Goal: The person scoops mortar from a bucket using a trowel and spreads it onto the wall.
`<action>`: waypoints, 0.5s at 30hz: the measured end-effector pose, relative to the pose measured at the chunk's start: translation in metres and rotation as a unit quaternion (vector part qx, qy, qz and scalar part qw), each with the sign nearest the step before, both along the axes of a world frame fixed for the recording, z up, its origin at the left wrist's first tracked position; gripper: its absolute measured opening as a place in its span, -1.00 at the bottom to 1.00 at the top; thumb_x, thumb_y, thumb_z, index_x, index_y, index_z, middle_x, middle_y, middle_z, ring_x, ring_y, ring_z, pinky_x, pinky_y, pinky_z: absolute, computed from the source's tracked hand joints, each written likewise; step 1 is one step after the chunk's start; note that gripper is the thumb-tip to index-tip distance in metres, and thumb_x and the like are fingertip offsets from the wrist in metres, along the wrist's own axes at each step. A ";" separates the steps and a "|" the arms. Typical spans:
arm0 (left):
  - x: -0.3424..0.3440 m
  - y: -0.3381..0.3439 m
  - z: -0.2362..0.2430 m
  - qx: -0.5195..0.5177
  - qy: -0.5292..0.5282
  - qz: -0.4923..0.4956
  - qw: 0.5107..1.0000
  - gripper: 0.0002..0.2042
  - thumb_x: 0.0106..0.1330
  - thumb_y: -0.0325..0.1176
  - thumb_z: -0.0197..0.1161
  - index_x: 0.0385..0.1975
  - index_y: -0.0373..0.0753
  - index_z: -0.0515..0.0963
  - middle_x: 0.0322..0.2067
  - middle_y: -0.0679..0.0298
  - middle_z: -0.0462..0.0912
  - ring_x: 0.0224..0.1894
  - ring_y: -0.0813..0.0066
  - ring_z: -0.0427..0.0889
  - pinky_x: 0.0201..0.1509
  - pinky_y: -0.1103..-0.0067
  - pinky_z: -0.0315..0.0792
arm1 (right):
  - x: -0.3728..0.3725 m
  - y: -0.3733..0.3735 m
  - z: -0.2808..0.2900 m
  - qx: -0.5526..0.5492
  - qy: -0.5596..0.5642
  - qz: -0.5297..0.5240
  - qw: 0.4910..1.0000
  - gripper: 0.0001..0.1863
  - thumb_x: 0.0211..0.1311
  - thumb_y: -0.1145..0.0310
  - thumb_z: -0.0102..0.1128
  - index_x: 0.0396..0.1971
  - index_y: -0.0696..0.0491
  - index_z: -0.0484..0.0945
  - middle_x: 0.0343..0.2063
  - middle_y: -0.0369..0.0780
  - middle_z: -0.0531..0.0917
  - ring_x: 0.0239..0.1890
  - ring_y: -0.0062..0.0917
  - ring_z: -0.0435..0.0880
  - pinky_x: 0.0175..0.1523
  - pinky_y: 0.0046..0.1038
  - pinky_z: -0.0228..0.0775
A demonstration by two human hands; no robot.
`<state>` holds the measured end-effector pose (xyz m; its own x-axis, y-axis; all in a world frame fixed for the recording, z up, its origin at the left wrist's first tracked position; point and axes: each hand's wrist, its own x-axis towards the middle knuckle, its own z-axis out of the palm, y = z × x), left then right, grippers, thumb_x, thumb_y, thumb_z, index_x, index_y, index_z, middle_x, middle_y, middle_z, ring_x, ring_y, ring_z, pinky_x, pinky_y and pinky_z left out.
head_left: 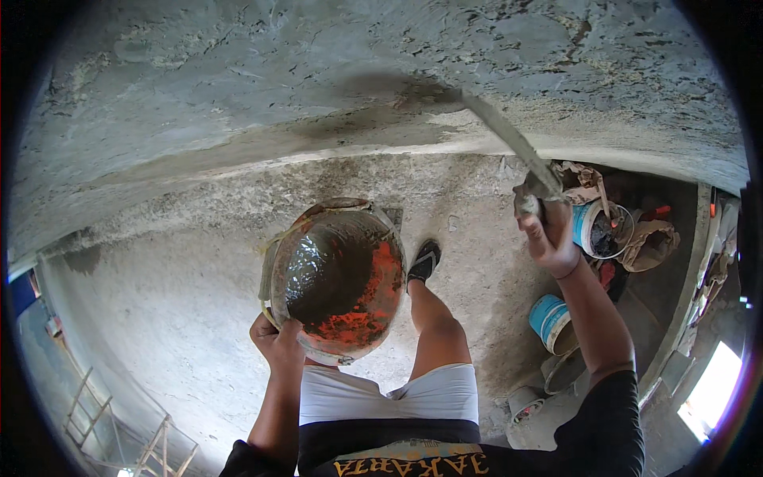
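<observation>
The trowel reaches up and to the left from the right hand, its long blade laid nearly flat against the grey wall, with the tip in a darker wet patch of mortar. That low angle suits spreading rather than scooping, a judgement from how the blade lies along the surface. The right grip is wrapped fully around the trowel's handle, fingers curled tight with no gap showing.

The orange pan, streaked inside with wet grey mortar, sits level at waist height just left of the person's body, probably held there so the mix stays close to the working hand. The left hand supports it at the near rim, the grip pinching the edge with the thumb over the top and the fingers hidden beneath.

Below, one bare leg and a dark sandal stand on the rough concrete floor. To the right, well apart from the pan, blue-and-white buckets and crumpled sacks lie along the floor. A wooden ladder frame shows at the lower left.
</observation>
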<state>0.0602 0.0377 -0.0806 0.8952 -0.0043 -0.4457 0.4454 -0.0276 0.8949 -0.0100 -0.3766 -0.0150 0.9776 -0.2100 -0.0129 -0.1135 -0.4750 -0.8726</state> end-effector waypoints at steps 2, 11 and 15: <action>0.000 0.001 0.001 0.010 0.004 -0.004 1.000 -0.90 -0.09 -0.60 0.06 -0.58 -0.39 0.52 -0.58 0.37 0.54 -0.52 0.69 0.45 -0.39 0.71 0.33 | -0.001 0.003 -0.014 -0.035 0.013 -0.005 0.999 -0.60 0.24 0.26 0.20 -0.08 0.27 0.45 -0.53 -0.19 0.56 -0.55 -0.64 0.47 -0.43 -0.55 0.32; -0.003 0.004 -0.004 0.029 0.016 -0.011 0.999 -0.91 -0.10 -0.60 0.05 -0.59 -0.39 0.50 -0.59 0.40 0.51 -0.53 0.71 0.41 -0.40 0.72 0.30 | 0.027 -0.004 -0.064 -0.145 0.074 0.052 0.985 -0.65 0.18 0.20 0.25 -0.25 0.19 0.47 -0.47 0.02 0.55 -0.44 0.01 0.55 -0.39 -0.27 0.39; -0.001 0.002 0.000 0.027 0.014 -0.009 1.000 -0.90 -0.11 -0.60 0.06 -0.58 -0.40 0.50 -0.58 0.39 0.53 -0.52 0.71 0.43 -0.39 0.72 0.31 | 0.033 -0.015 -0.063 -0.156 0.028 0.040 0.987 -0.64 0.20 0.21 0.23 -0.21 0.20 0.46 -0.45 0.03 0.55 -0.41 0.00 0.56 -0.35 -0.28 0.41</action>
<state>0.0592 0.0394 -0.0804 0.8822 0.0039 -0.4708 0.4694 -0.0830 0.8790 0.0235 -0.3912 -0.0777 0.9909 -0.1340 -0.0145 -0.1084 -0.7284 -0.6766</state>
